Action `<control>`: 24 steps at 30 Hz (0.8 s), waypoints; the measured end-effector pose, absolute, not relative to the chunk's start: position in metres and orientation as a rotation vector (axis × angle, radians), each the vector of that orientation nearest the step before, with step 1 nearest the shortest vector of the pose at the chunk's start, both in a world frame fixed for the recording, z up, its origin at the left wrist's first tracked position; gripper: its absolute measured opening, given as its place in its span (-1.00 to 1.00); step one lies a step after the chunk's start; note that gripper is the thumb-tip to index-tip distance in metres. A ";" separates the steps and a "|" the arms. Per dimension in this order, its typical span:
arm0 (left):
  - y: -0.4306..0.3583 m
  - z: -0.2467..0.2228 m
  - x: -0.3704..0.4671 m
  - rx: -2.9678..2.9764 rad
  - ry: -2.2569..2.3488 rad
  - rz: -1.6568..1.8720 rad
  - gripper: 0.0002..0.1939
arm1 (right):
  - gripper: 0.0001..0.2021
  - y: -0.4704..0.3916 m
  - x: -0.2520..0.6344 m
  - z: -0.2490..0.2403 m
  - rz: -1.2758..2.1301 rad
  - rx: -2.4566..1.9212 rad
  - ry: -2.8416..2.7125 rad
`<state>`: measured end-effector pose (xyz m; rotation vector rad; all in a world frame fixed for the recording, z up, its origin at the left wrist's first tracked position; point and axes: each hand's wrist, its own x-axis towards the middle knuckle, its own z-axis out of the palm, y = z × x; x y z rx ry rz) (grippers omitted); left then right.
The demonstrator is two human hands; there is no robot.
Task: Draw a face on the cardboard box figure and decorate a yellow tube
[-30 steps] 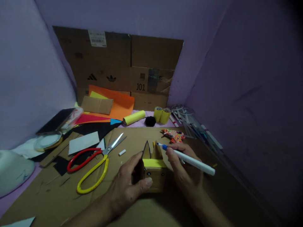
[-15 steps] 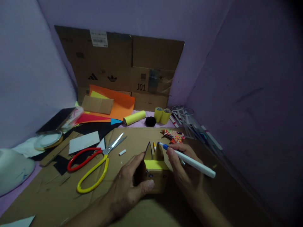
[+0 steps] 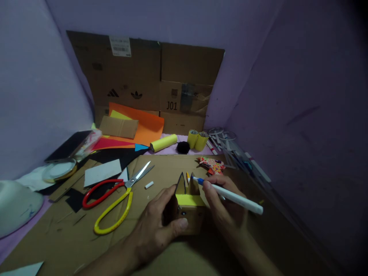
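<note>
Left hand (image 3: 162,214) clasps the small brown cardboard box (image 3: 192,220); right hand (image 3: 227,199) pinches the blue-tipped white marker (image 3: 234,196) — tip at its pointed flap (image 3: 194,186).

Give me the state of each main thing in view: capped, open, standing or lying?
White marker: uncapped, in the right hand
Small cardboard box: upright, held by the left hand
Scissors: lying, blades slightly open
Long yellow tube: lying
Two short yellow tubes: standing
Big cardboard sheet: standing
</note>
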<state>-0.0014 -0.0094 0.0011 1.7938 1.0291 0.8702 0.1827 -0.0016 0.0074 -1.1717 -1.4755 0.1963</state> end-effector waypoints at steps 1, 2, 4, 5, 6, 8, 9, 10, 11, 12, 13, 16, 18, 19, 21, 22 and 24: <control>-0.009 0.000 -0.001 1.785 1.023 0.879 -0.47 | -0.91 -0.002 0.183 0.008 0.194 -1.172 -1.477; -0.009 0.000 -0.001 1.778 1.015 0.887 -0.47 | -0.90 -0.001 0.182 0.008 0.193 -1.171 -1.478; -0.009 -0.001 -0.001 1.779 1.000 0.883 -0.46 | -0.90 -0.001 0.182 0.009 0.202 -1.165 -1.482; -0.009 -0.001 -0.002 1.783 0.995 0.873 -0.44 | -0.90 -0.001 0.182 0.008 0.216 -1.162 -1.484; -0.009 -0.001 -0.002 1.784 0.993 0.865 -0.44 | -0.90 -0.001 0.182 0.008 0.230 -1.161 -1.485; -0.009 0.000 -0.002 1.780 0.994 0.858 -0.44 | -0.90 -0.002 0.182 0.008 0.246 -1.167 -1.483; -0.009 0.000 -0.002 1.780 0.998 0.860 -0.44 | -0.89 -0.002 0.182 0.008 0.247 -1.173 -1.481; -0.009 0.001 -0.002 1.782 1.002 0.862 -0.45 | -0.89 -0.003 0.182 0.009 0.246 -1.180 -1.482; -0.009 0.001 -0.002 1.785 1.007 0.864 -0.45 | -0.88 -0.003 0.182 0.009 0.243 -1.189 -1.485; -0.009 0.001 -0.002 1.787 1.011 0.861 -0.44 | -0.87 -0.004 0.182 0.010 0.238 -1.194 -1.489; -0.009 0.001 -0.002 1.791 1.012 0.857 -0.44 | -0.87 -0.004 0.182 0.011 0.238 -1.198 -1.498; -0.008 0.000 -0.002 1.793 1.012 0.863 -0.43 | -0.87 -0.005 0.182 0.012 0.233 -1.184 -1.521; -0.008 -0.001 -0.002 1.794 1.003 0.864 -0.43 | -0.88 -0.005 0.182 0.010 0.236 -1.171 -1.535; -0.008 -0.001 -0.002 1.794 1.000 0.862 -0.43 | -0.89 -0.004 0.182 0.010 0.239 -1.169 -1.537; -0.008 -0.001 -0.002 1.799 1.015 0.858 -0.45 | -0.89 -0.004 0.181 0.008 0.250 -1.169 -1.537; -0.008 -0.001 -0.002 1.804 1.031 0.861 -0.45 | -0.89 -0.004 0.181 0.008 0.252 -1.169 -1.536; -0.009 -0.001 -0.002 1.812 1.058 0.872 -0.45 | -0.88 -0.004 0.181 0.008 0.253 -1.164 -1.538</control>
